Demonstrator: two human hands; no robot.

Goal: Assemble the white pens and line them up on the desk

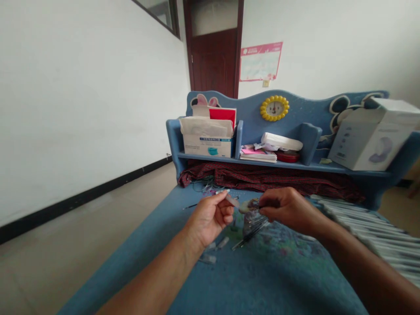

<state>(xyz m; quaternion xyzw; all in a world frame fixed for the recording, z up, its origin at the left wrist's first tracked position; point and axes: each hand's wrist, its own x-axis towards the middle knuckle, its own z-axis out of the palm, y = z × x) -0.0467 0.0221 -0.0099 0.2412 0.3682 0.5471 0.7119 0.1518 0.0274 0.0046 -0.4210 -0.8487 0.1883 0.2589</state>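
Note:
My left hand (210,215) is closed in a pinch on a small clear plastic piece (232,200) held above the blue desk (210,280). My right hand (285,208) is closed too, its fingertips meeting the same spot on a small pale part (246,206) I cannot make out. Under the hands lies a bundle of thin dark rods (250,232). A few small clear plastic pieces (216,247) lie on the desk near my left wrist.
A blue shelf unit (295,131) stands at the desk's back with a box of masks (207,139), papers (257,154), a yellow clock (274,108) and a white carton (374,135). A red checked cloth (262,178) lies below it. Stacked pale strips (370,227) lie right.

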